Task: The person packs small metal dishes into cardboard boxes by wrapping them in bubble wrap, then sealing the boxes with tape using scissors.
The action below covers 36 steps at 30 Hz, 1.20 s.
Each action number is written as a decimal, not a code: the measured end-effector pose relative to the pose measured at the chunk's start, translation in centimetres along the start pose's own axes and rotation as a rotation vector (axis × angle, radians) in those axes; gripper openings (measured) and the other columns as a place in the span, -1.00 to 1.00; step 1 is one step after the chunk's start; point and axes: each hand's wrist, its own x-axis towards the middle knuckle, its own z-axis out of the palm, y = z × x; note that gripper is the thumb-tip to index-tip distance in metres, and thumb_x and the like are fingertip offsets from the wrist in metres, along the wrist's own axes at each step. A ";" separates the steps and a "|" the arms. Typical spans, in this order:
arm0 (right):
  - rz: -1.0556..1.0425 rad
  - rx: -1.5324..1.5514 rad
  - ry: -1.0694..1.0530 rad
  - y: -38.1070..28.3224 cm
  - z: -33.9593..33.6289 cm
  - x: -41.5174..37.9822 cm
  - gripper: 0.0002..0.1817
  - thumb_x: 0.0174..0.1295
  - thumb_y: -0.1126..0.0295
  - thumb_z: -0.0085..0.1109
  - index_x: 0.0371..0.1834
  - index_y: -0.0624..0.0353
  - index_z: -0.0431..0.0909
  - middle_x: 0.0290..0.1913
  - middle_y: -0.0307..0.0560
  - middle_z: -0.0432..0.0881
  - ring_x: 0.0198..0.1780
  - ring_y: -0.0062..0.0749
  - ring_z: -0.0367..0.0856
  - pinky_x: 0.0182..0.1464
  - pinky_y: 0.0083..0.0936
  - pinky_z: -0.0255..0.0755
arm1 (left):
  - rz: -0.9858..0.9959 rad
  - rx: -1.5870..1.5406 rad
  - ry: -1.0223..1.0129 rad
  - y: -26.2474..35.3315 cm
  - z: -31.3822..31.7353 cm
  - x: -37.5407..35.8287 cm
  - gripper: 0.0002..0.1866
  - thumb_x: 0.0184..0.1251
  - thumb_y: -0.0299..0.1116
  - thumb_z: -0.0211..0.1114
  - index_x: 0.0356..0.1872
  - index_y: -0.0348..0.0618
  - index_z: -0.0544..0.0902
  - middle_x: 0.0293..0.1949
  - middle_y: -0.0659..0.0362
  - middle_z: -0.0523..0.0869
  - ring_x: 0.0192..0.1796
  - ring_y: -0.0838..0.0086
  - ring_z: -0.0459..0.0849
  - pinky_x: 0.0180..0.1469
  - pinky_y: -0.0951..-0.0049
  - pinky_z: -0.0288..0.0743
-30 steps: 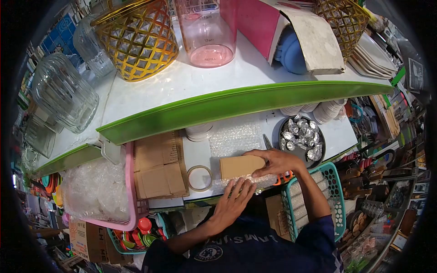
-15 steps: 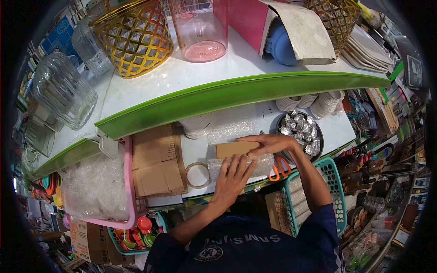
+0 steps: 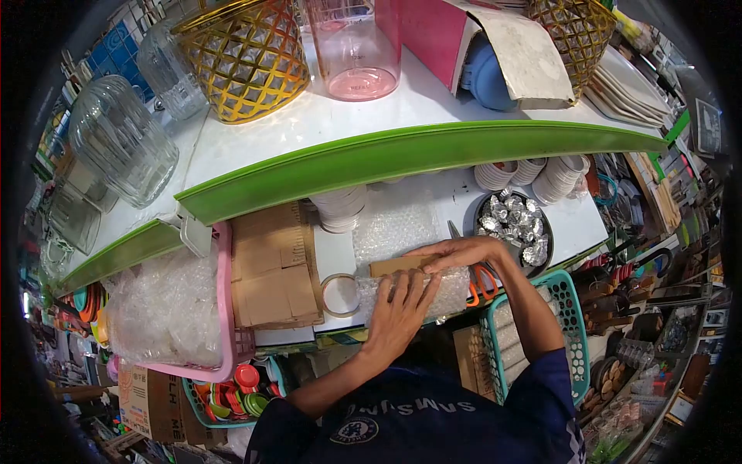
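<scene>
On the white lower shelf, a small brown cardboard box (image 3: 394, 267) is partly covered by bubble wrap (image 3: 452, 294) along its near side. My left hand (image 3: 400, 309) presses on the wrap with its fingers spread. My right hand (image 3: 456, 254) lies over the box's right end, fingers stretched along its far edge. A flat sheet of bubble wrap (image 3: 398, 228) extends behind the box. Left of it lies a roll of tape (image 3: 340, 295), and orange-handled scissors (image 3: 483, 283) are beside the right wrist.
Flattened cardboard (image 3: 274, 294) and a pink basket of bubble wrap (image 3: 226, 309) are at left. A green shelf edge (image 3: 417, 151) overhangs the work area. A black bowl of foil pieces (image 3: 514, 228) and a teal basket (image 3: 580, 340) stand at right.
The view has shifted slightly. Both hands and the box sit a little nearer me, and the box shows less above the bubble wrap, tilted more.
</scene>
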 end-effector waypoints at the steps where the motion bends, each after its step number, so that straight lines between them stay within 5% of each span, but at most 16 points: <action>1: 0.000 0.000 0.000 0.1 -0.1 0.0 -0.18 0.33 -0.09 0.14 0.53 0.12 0.12 0.45 0.09 0.28 0.48 -0.19 0.21 0.44 -0.41 0.11 | 0.009 0.044 0.027 -0.1 0.2 0.1 -0.30 0.13 -0.36 0.23 0.38 -0.16 0.34 0.15 0.00 0.46 0.22 0.16 0.42 0.29 0.07 0.25; 16: 0.168 -0.338 0.057 -1.3 -0.9 -1.0 -0.11 0.26 -0.39 -0.10 0.48 0.03 0.25 0.48 0.06 0.24 0.48 -0.11 0.21 0.45 -0.32 0.11 | 0.035 0.060 -0.059 -0.8 -1.0 0.8 -0.14 0.01 -0.27 0.40 0.42 -0.21 0.28 0.17 -0.06 0.45 0.22 0.10 0.40 0.31 0.04 0.21; 19: 0.118 -0.530 0.080 -0.3 -1.2 -0.7 -0.18 0.35 -0.33 -0.16 0.54 -0.07 0.12 0.45 -0.04 0.33 0.43 -0.14 0.31 0.38 -0.35 0.22 | 0.030 0.057 -0.002 -1.1 -0.2 0.9 -0.11 -0.03 -0.29 0.42 0.42 -0.22 0.27 0.17 -0.05 0.44 0.21 0.10 0.39 0.29 0.05 0.20; 22: 0.355 -0.247 0.258 -0.3 -1.0 -0.6 -0.07 0.29 -0.50 -0.57 0.51 -0.10 0.20 0.48 -0.01 0.26 0.47 -0.06 0.22 0.44 -0.26 0.12 | 0.042 -0.060 0.017 -2.3 0.0 2.0 -0.05 -0.11 -0.30 0.47 0.42 -0.22 0.27 0.17 -0.04 0.43 0.20 0.11 0.38 0.28 0.07 0.17; 25: 0.343 -0.356 0.334 -0.9 -0.5 -0.7 0.11 0.14 -0.63 -0.68 0.48 -0.02 0.25 0.44 0.16 0.30 0.38 0.05 0.34 0.40 -0.23 0.19 | 0.052 -0.112 0.014 -3.1 0.0 2.6 0.00 -0.19 -0.29 0.52 0.42 -0.21 0.27 0.15 -0.03 0.43 0.17 0.12 0.39 0.26 0.12 0.17; 32: 0.401 -0.260 0.360 -1.0 -1.2 -1.0 -0.12 0.35 -0.43 -0.60 0.45 -0.08 0.31 0.45 0.10 0.31 0.42 0.04 0.29 0.37 -0.21 0.23 | 0.015 -0.318 -0.183 -5.7 1.1 4.6 0.03 -0.19 -0.17 0.54 0.42 -0.23 0.25 0.10 -0.01 0.47 0.14 0.16 0.41 0.21 0.22 0.19; 34: 0.177 -0.383 0.621 -0.6 -0.8 -1.4 -0.23 0.39 -0.31 -0.24 0.34 0.12 0.42 0.26 0.20 0.51 0.14 -0.01 0.58 0.22 -0.22 0.41 | -0.008 -0.353 -0.185 -5.9 1.0 4.9 0.00 -0.20 -0.17 0.54 0.38 -0.24 0.28 0.10 -0.02 0.48 0.14 0.16 0.41 0.21 0.22 0.19; 36: 0.012 -0.384 0.697 -1.3 0.4 -1.9 -0.30 0.36 -0.21 -0.08 0.32 0.14 0.43 0.22 0.21 0.53 0.15 -0.01 0.57 0.23 -0.24 0.40 | -0.026 -0.385 -0.187 -5.9 1.1 5.0 -0.03 -0.21 -0.16 0.55 0.34 -0.25 0.31 0.09 -0.02 0.48 0.14 0.15 0.41 0.20 0.22 0.20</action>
